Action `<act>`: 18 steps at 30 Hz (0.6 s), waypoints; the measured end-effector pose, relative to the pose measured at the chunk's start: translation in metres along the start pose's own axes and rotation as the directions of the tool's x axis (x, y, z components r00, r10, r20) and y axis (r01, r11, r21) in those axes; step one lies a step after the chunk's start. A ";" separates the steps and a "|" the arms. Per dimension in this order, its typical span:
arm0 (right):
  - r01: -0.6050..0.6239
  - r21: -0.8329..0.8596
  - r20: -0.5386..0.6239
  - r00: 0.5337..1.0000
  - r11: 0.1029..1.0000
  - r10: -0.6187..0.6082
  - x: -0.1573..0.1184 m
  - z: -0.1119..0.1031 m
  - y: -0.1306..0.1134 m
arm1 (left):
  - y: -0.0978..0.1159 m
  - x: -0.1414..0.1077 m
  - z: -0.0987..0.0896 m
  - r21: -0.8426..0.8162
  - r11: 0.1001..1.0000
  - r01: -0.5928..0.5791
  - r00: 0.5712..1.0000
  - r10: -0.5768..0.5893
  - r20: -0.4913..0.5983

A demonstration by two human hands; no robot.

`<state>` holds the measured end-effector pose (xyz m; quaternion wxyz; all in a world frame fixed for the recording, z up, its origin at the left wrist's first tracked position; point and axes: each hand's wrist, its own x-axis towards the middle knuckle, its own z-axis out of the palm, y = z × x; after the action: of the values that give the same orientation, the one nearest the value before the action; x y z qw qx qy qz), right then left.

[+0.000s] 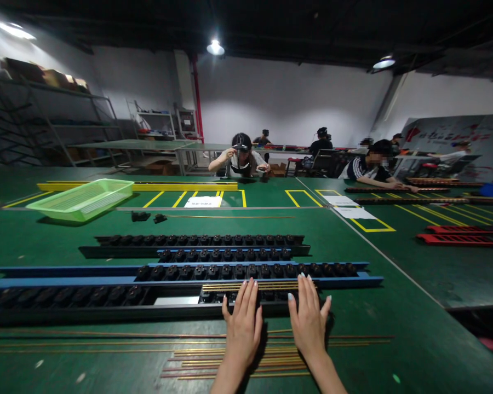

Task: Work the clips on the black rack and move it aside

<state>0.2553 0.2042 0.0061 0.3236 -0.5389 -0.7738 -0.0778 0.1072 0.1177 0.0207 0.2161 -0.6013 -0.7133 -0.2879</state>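
Observation:
My left hand (243, 323) lies flat with fingers stretched, its fingertips on a bundle of thin brass rods (225, 287). To its right, my right hand (309, 317) is spread too, fingertips at the far end of the same rods. The rods rest along the top of a long black channel (107, 314) that carries a row of black block-like parts (69, 296). Just beyond is a blue channel (66, 282) with similar black parts. Between me and the black channel, several loose brass and copper-coloured rods (205, 362) lie on the green table, partly under my wrists.
Farther back sit a shorter black channel (197, 250), two small black pieces (140, 216) and a light green basket (82, 202). A yellow rail (184, 186) lies behind. One person (243, 158) sits opposite; another (372, 167) works at right near red rails (460, 239).

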 end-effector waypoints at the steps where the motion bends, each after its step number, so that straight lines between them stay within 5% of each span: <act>1: -0.004 0.002 -0.004 1.000 1.000 0.004 0.000 0.001 0.000 | 0.000 0.000 0.000 0.001 1.000 0.000 1.000 0.000 0.001; 18: -0.060 -0.016 -0.043 0.997 0.998 0.059 0.001 -0.002 -0.002 | -0.001 -0.001 0.002 0.003 1.000 -0.001 1.000 0.001 0.005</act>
<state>0.2541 0.2034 0.0089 0.3376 -0.5627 -0.7497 -0.0862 0.1067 0.1180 0.0182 0.2152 -0.6022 -0.7140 -0.2852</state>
